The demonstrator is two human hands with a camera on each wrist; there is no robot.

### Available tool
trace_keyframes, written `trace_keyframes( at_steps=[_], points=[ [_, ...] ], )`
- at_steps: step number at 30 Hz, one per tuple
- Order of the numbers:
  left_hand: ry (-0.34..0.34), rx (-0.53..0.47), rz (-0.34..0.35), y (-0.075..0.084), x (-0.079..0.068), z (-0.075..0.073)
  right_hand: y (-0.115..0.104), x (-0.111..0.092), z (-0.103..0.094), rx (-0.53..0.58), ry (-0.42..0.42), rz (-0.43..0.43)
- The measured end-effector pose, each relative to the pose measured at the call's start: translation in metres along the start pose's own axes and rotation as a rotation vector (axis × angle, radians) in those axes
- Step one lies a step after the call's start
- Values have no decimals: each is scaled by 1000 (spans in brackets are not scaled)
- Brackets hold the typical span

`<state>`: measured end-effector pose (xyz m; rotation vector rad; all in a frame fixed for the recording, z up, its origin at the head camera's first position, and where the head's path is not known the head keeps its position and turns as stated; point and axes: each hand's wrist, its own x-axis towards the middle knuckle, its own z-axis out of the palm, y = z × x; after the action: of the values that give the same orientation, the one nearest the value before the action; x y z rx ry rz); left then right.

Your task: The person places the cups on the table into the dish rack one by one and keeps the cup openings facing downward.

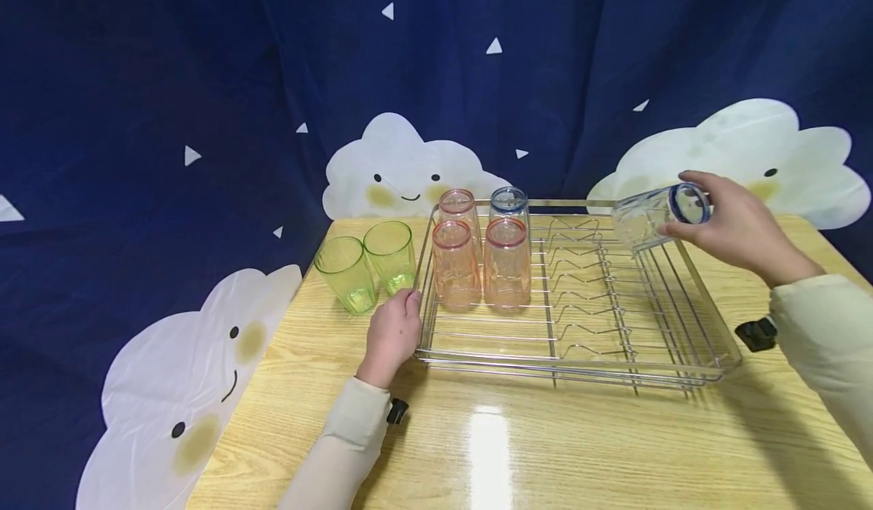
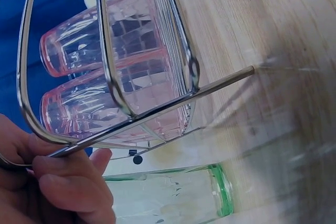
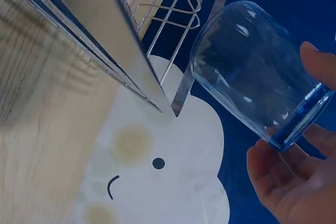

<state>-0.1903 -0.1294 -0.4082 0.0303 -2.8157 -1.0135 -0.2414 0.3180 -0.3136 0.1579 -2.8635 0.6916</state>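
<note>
A clear blue-based glass point(image 1: 648, 218) is tilted on its side above the back right of the wire dish rack point(image 1: 586, 362). My right hand point(image 1: 740, 226) grips it around the base, its mouth facing left; the right wrist view shows the blue glass point(image 3: 252, 72) between thumb and fingers. At the rack's left side my left hand point(image 1: 394, 332) holds the metal rim, and in the left wrist view its fingers point(image 2: 73, 192) curl round the wire. Upside down in the rack's left part stand two pink glasses point(image 1: 455, 267) in front, with another pinkish glass point(image 1: 458, 203) and a blue-based glass point(image 1: 510, 203) behind.
Two green glasses point(image 1: 346, 275) stand upright on the wooden table point(image 1: 559, 449), left of the rack and close to the left hand. Wavy wire dividers point(image 1: 576, 294) run through the rack's middle. Behind the table hangs a dark blue curtain point(image 1: 436, 63) with clouds.
</note>
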Motion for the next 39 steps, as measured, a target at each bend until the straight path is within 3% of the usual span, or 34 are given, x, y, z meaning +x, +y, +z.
trace_keyframes(
  at_steps=[20, 29, 39],
  points=[
    [-6, -18, -13, 0, -1, -1, -2, 33, 10, -96, -19, -28],
    [-6, -24, -12, -2, 1, 1, -6, 46, 15, -172, -133, -67],
    [-17, -40, -8, 0, 1, 0, -5, 47, 31, -183, -225, -73]
  ],
)
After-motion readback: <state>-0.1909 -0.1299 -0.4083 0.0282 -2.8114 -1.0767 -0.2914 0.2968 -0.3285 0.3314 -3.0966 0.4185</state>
